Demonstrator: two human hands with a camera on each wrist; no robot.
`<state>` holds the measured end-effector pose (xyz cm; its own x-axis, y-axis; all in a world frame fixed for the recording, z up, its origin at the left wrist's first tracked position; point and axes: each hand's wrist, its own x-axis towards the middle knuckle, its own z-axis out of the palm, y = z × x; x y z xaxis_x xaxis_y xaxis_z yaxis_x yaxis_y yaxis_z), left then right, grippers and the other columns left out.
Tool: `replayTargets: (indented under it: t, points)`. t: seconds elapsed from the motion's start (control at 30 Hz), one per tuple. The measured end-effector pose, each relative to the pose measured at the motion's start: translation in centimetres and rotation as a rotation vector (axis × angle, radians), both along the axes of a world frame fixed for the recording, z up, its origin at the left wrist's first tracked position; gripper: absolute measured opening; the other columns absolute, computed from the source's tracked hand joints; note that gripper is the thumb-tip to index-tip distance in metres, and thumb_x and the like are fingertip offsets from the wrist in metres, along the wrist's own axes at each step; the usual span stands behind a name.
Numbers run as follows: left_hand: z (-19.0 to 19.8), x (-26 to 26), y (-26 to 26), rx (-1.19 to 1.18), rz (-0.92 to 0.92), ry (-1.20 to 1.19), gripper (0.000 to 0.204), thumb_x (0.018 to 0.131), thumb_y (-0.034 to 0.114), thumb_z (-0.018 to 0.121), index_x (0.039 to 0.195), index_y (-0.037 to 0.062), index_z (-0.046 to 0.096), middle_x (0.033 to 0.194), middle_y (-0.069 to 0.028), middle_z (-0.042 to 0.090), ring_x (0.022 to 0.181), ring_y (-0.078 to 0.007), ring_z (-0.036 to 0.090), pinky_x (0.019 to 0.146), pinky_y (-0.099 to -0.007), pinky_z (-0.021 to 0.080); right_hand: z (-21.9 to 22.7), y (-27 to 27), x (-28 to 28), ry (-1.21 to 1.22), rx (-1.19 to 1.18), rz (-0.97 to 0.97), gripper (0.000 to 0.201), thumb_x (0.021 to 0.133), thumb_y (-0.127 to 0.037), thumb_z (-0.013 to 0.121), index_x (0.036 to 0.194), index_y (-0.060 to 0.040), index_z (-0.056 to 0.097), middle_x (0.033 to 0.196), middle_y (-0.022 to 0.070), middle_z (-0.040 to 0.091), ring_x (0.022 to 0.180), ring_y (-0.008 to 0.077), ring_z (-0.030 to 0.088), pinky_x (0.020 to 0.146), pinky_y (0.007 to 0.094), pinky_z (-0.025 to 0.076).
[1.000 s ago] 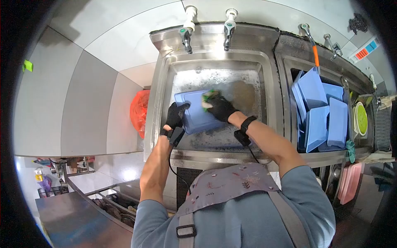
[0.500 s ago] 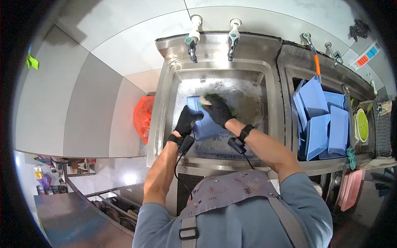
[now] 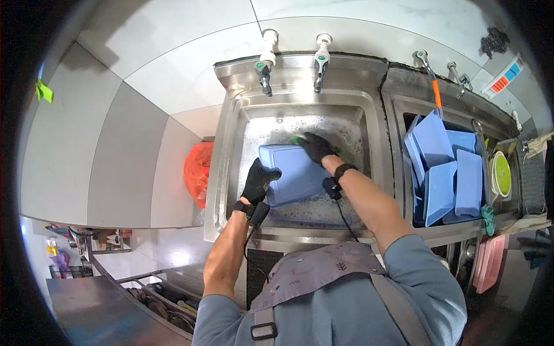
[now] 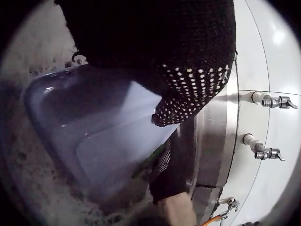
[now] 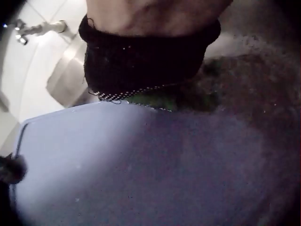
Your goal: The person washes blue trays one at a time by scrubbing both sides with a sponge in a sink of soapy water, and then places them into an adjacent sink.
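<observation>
A blue plastic container (image 3: 295, 176) is tilted in the soapy water of a steel sink (image 3: 225, 199). The left hand (image 3: 259, 181), in a black dotted glove, grips its left side; the thumb lies on the container (image 4: 108, 136) in the left wrist view. At the far edge of the container, the gloved right hand (image 3: 315, 147) holds a green scrubber (image 3: 296, 139), mostly covered by the hand. The right wrist view shows the green scrubber (image 5: 160, 100) along the edge, below the right hand (image 5: 146, 66); those fingertips are hidden.
Two taps (image 3: 264, 72) stand behind the sink. In the right basin several blue containers (image 3: 441, 190) are stacked beside a green-and-white bowl (image 3: 502, 173). A red plastic bag (image 3: 198, 173) sits left of the sink, and a pink container (image 3: 489, 262) is at lower right.
The right hand has moved from the container's face to its far edge with the scrubber. The container is turned slightly, showing more of its face, while the left hand keeps its grip.
</observation>
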<state>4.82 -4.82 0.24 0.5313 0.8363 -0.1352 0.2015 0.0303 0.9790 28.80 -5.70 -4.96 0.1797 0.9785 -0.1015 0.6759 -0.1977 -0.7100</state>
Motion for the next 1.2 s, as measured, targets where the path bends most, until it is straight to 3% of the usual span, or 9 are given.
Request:
replayTargets:
  t: [0.2,0.57,0.63,0.7,0.77,0.87,0.93,1.1,1.2]
  points:
    - [-1.2,0.0,0.7,0.147,-0.056,0.049,0.034,0.079,0.01,0.071,0.109,-0.0002,0.058,0.095,-0.0074,0.065,0.09,-0.0156,0.059,0.083,-0.0311,0.048,-9.8,-0.8,7.6,0.004,-0.36,-0.424,0.06,0.084,-0.057,0.047,0.125,-0.0137,0.059,0.126,0.0182,0.058,0.117,0.0332,0.055,0.097,0.0398,0.042]
    - [-2.9,1.9,1.1,-0.585,-0.035,-0.553,0.042,0.097,0.028,0.053,0.128,-0.0003,0.049,0.116,-0.0114,0.06,0.103,-0.0192,0.057,0.092,-0.0317,0.045,3.9,-1.1,-4.2,0.198,0.163,0.01,0.046,0.089,-0.039,0.054,0.119,-0.0049,0.061,0.122,0.0215,0.058,0.113,0.0358,0.055,0.095,0.0401,0.043]
    - [-3.4,0.8,1.6,-0.388,-0.052,-0.386,0.038,0.098,0.024,0.052,0.127,-0.0006,0.05,0.115,-0.011,0.06,0.105,-0.0195,0.057,0.093,-0.0312,0.045,4.3,-1.5,-5.5,0.203,0.174,0.091,0.046,0.09,-0.04,0.052,0.116,-0.004,0.062,0.121,0.0229,0.058,0.111,0.0385,0.055,0.095,0.043,0.043]
    - [-4.0,-0.5,2.3,0.913,-0.261,0.327,0.037,0.093,0.016,0.057,0.127,0.0003,0.051,0.115,-0.0105,0.06,0.105,-0.0176,0.057,0.092,-0.031,0.045,4.1,-3.3,-6.8,0.024,0.487,0.233,0.04,0.089,-0.032,0.056,0.117,-0.0035,0.062,0.117,0.023,0.059,0.107,0.0413,0.056,0.093,0.0461,0.043]
    - [-7.8,-0.8,4.7,0.601,-0.248,0.266,0.056,0.077,0.014,0.071,0.128,0.0007,0.05,0.113,-0.0164,0.062,0.098,-0.0196,0.06,0.088,-0.0333,0.047,3.3,-4.7,-7.6,-0.047,0.603,0.269,0.034,0.087,-0.023,0.06,0.115,-0.0049,0.062,0.113,0.0224,0.061,0.101,0.0414,0.058,0.09,0.0475,0.045]
    - [-2.7,-0.9,2.8,0.713,-0.196,0.205,0.058,0.076,0.018,0.072,0.126,-0.0016,0.05,0.11,-0.0219,0.063,0.098,-0.0265,0.063,0.086,-0.036,0.048,5.2,-7.7,-7.9,-0.074,0.689,0.483,0.03,0.079,-0.016,0.064,0.106,-0.0037,0.064,0.1,0.0196,0.063,0.091,0.0373,0.061,0.082,0.0456,0.048]
    - [-3.6,-2.2,3.8,0.847,-0.132,0.645,0.043,0.082,0.013,0.064,0.121,-0.0021,0.053,0.104,-0.0257,0.062,0.098,-0.0385,0.061,0.084,-0.0404,0.049,6.4,-9.5,-8.0,-0.135,0.733,0.563,0.028,0.078,-0.015,0.064,0.102,-0.0033,0.064,0.099,0.0184,0.063,0.09,0.037,0.061,0.08,0.0452,0.049]
    - [-4.6,-4.8,4.7,0.692,0.043,0.28,0.051,0.079,0.012,0.064,0.126,-0.0036,0.051,0.118,-0.0286,0.058,0.112,-0.0399,0.056,0.1,-0.0411,0.044,4.1,-11.0,-5.2,-0.256,0.698,0.68,0.015,0.081,-0.012,0.061,0.092,-0.0026,0.065,0.098,0.0163,0.062,0.09,0.0352,0.06,0.078,0.0444,0.05]
    - [-3.5,-7.0,4.7,0.988,0.002,0.485,0.047,0.08,0.001,0.053,0.127,-0.0031,0.051,0.126,-0.027,0.054,0.119,-0.0399,0.051,0.105,-0.0399,0.039,1.7,-10.6,-1.9,-0.31,0.617,0.613,0.018,0.084,-0.017,0.059,0.092,-0.0013,0.063,0.101,0.0189,0.061,0.093,0.0356,0.059,0.08,0.0444,0.049]
